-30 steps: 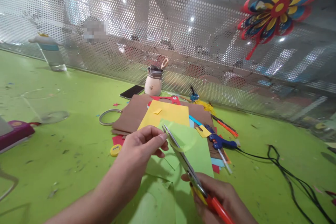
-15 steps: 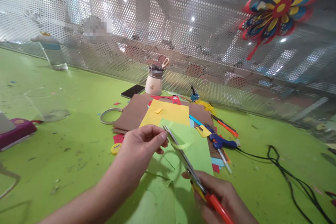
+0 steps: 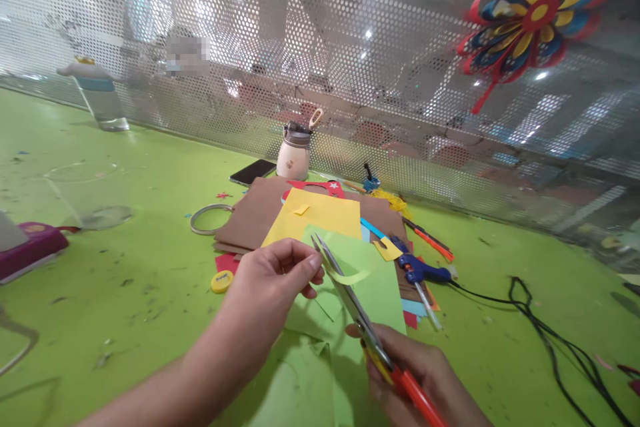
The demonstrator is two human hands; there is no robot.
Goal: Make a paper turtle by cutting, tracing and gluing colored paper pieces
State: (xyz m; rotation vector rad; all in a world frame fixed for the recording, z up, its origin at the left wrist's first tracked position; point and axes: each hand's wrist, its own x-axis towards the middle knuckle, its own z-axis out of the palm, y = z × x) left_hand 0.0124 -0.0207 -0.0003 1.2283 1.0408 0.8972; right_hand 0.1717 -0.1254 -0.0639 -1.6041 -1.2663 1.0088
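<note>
My right hand [image 3: 410,367] grips the red-and-yellow-handled scissors [image 3: 360,320], whose metal blades point up and away, with a narrow gap between the tips. My left hand [image 3: 280,280] is closed in a pinch beside the blade tips. A thin, curved light green paper strip [image 3: 357,277] runs from its fingertips across the blades; the pinched end is hidden by the fingers. Below both hands lie light green paper sheets [image 3: 383,287] with cut edges. Behind them a yellow sheet [image 3: 325,213] rests on brown cardboard [image 3: 250,213].
At right lies a blue glue gun [image 3: 423,271] with a black cord [image 3: 540,327]. A cream bottle [image 3: 293,157] and a phone [image 3: 253,172] stand and lie behind the papers. Leftward are a tape ring [image 3: 194,220], a yellow round lid [image 3: 222,281] and a clear cup [image 3: 83,197].
Both hands stay in nearly the same place. My left fingertips have shifted very slightly right, and the scissors' tips look a little farther apart.
</note>
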